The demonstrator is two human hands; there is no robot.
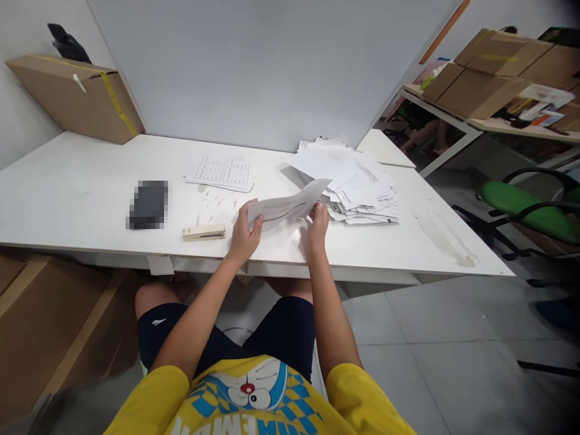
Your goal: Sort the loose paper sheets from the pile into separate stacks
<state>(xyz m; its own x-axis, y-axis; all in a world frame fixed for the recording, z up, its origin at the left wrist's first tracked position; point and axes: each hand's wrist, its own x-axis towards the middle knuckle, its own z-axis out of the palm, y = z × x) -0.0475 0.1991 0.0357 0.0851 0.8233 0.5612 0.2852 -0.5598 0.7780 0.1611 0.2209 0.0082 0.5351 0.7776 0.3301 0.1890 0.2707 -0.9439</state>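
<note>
Both hands hold printed paper sheets (pixel 283 208) above the front of the white desk (pixel 86 199). My left hand (pixel 246 234) grips the left end, thumb on top. At the right end, my right hand (pixel 318 228) pinches the edge, its fingertips partly behind the paper. The sheets bend upward to the right; how many there are I cannot tell. A cream stapler (pixel 203 232) lies just left of my left hand. Behind it rests a small set of printed sheets (pixel 222 171). A large messy pile of papers (pixel 357 181) stands beyond my right hand.
A dark blurred-out object (pixel 148 204) lies on the desk's left part. A cardboard box (pixel 86 96) stands at the back left, against a grey partition (pixel 254 66). To the right are a green chair (pixel 530 208) and another table with cardboard boxes (pixel 480 90); a person's legs show beneath it.
</note>
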